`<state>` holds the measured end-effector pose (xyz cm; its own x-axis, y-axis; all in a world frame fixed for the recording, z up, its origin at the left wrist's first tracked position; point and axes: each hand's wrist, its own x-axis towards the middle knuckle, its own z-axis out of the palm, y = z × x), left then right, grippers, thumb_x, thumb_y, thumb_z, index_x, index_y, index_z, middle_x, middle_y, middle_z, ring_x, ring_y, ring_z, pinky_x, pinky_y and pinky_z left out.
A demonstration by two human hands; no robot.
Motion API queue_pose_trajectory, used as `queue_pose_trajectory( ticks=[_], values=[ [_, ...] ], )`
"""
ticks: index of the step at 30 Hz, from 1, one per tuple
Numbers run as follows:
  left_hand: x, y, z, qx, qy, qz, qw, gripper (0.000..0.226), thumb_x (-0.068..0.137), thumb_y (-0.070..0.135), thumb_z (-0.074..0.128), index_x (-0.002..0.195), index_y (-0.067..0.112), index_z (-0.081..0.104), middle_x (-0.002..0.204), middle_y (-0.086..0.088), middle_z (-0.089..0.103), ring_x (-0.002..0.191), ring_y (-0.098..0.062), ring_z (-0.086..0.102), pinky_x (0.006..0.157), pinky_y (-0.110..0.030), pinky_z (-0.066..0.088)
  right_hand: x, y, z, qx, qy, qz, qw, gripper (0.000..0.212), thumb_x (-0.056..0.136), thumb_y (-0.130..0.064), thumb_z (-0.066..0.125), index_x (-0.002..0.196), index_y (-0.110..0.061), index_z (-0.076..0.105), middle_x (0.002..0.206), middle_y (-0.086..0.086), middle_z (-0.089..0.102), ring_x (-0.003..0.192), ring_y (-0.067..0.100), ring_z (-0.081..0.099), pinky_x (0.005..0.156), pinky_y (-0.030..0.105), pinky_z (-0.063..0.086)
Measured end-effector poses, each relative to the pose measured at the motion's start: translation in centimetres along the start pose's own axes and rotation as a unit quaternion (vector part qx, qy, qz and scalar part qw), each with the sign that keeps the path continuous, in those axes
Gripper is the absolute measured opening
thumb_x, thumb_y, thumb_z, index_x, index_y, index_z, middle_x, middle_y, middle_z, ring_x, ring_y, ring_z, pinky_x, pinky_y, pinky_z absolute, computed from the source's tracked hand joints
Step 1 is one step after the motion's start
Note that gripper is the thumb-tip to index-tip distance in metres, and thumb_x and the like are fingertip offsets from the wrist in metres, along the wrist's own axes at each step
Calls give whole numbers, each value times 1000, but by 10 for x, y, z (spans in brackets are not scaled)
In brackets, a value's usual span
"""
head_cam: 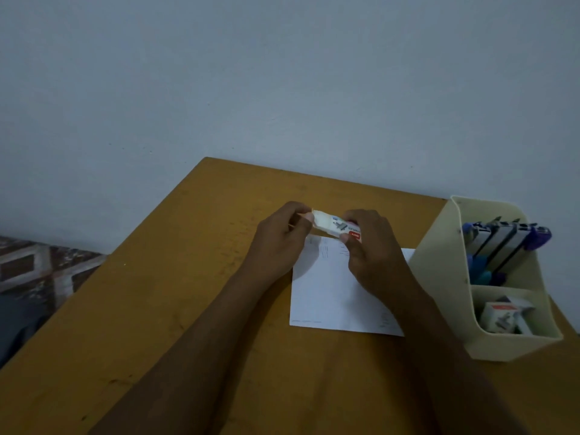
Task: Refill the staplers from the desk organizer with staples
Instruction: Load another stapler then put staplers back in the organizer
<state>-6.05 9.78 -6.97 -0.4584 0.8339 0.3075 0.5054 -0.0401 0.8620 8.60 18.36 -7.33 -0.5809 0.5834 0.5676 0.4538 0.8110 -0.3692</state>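
A small staple box [337,227] is held in the air to the left of the desk organizer [439,262], above a sheet of paper [323,293] laid on the surface [157,309]. Its right end is clasped by the right hand [373,246]. Its left end is pinched by the fingers [301,215] of the left hand [276,243], apparently so that the box can be opened. The staplers [499,243] stand untouched in the organizer's rear compartment, and spare boxes [502,315] lie in its front compartment.
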Motion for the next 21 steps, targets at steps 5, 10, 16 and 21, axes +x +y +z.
queue_pose_trajectory(
  ticks=[5, 10, 16, 21],
  values=[
    [-9, 9, 1, -108, -65, -50, 991, 29, 97, 24, 51, 124, 18, 56, 93, 2, 71, 65, -10, 61, 59, -24, 54, -17, 2, -3, 51, 10, 14, 999, 34, 87, -21, 45, 110, 1, 55, 104, 16, 57, 90, 18, 48, 78, 27, 39],
    [-13, 12, 4, -149, -107, -82, 980, 25, 95, 12, 54, 119, 11, 60, 84, -3, 72, 62, -12, 63, 55, -21, 52, -25, 13, 1, 79, 5, 29, 996, 33, 86, -23, 42, 110, -4, 55, 105, 12, 55, 93, 18, 49, 81, 25, 39],
    [-12, 10, 4, -136, -103, -99, 980, 22, 89, 6, 61, 111, 5, 63, 80, -8, 73, 59, -9, 65, 54, -19, 50, -29, 16, 7, 79, 7, 35, 996, 31, 84, -19, 48, 109, -4, 57, 106, 13, 58, 95, 21, 51, 80, 30, 41],
    [-13, 11, 0, -168, -106, -101, 975, 27, 89, 4, 59, 115, 10, 62, 79, -9, 73, 64, -19, 67, 59, -26, 54, -31, 17, 8, 74, 14, 33, 997, 30, 84, -17, 50, 110, -4, 57, 107, 14, 59, 97, 23, 52, 81, 28, 41]
  ],
)
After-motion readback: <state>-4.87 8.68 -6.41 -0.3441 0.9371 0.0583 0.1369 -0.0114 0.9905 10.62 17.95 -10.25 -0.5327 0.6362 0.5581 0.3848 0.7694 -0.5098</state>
